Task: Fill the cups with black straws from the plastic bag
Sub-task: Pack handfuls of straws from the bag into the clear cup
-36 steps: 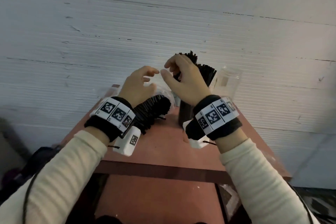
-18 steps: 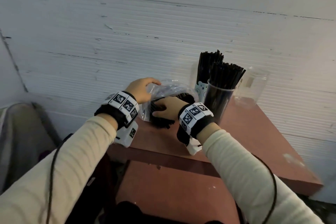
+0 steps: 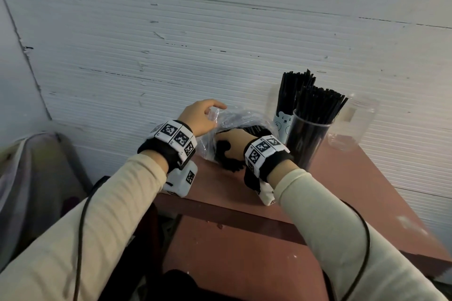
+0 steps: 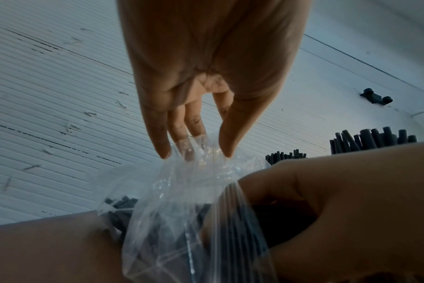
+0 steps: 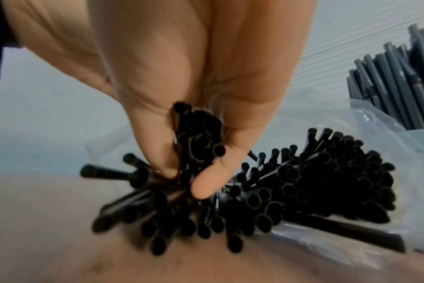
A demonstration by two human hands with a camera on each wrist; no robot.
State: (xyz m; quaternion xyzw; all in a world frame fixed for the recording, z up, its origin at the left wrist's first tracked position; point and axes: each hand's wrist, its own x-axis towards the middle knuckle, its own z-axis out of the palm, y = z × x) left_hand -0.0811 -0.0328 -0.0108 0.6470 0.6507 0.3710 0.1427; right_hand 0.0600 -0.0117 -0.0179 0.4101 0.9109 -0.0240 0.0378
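Observation:
A clear plastic bag of black straws lies on the brown table by the wall. My left hand pinches the bag's upper edge and holds it up. My right hand is inside the bag's mouth, fingers curled round a bunch of straws. To the right stand a clear cup packed with black straws, a bear-print cup with straws behind it, and an empty clear cup.
A white ribbed wall runs right behind the table. A lower brown shelf sits under the table's front edge. A grey bag or chair stands at the left. Cables run along both sleeves.
My right hand came down from the straw-filled cup and went into the bag, closing on straws. My left hand kept hold of the bag. The head view swung left.

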